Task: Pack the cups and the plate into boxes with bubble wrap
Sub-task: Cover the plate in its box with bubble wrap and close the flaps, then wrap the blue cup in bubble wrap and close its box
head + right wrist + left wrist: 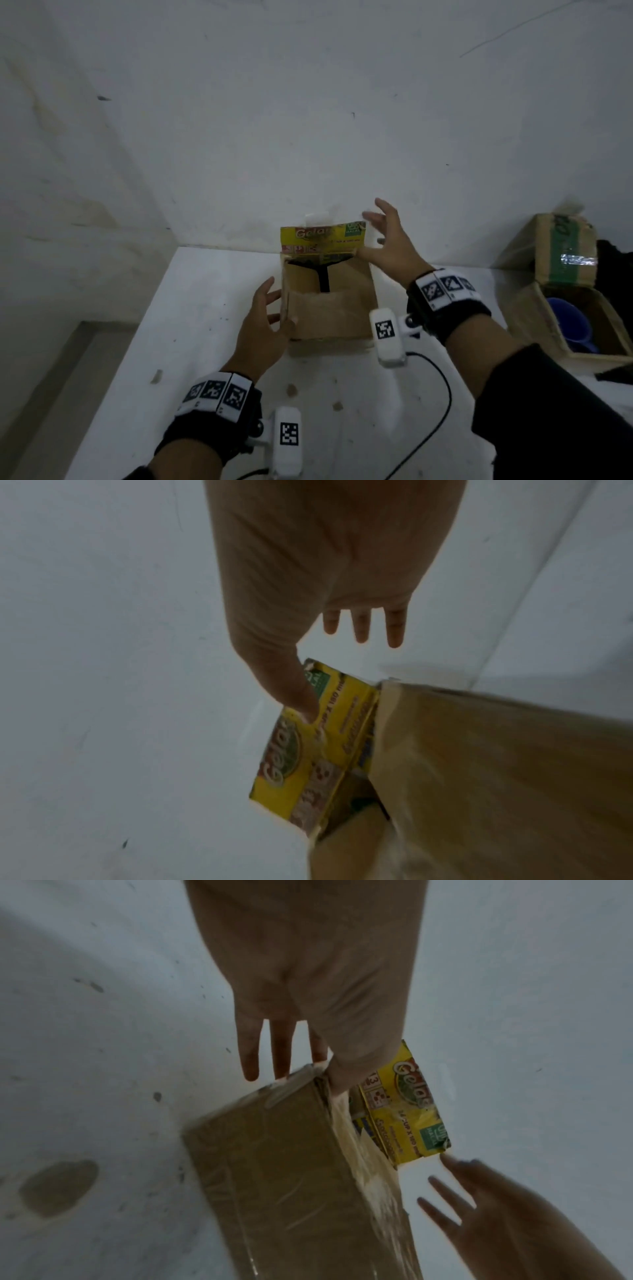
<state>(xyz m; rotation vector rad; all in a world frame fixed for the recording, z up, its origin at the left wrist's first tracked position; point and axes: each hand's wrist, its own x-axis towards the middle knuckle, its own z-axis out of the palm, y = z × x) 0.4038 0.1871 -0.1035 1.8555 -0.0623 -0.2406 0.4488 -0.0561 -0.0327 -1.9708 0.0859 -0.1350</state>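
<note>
A brown cardboard box (pixel 329 308) stands on the white table (pixel 205 342) close to the wall. Its brown side flaps lie folded over the top with a dark gap between them, so the contents are hidden. A yellow printed flap (pixel 322 236) stands upright at the far side. My left hand (pixel 274 308) touches the box's near left corner with straight, spread fingers (pixel 281 1053). My right hand (pixel 376 233) is spread at the far right corner, and its thumb (pixel 294 696) touches the yellow flap (pixel 308 764). A blue cup (pixel 565 322) sits in another open box (pixel 534 325) at the right.
A further cardboard box with green tape (pixel 561 253) rests above the open one at the right. A black cable (pixel 442 394) trails over the near table. The table's left edge (pixel 113 377) drops off, and the wall is just behind the box.
</note>
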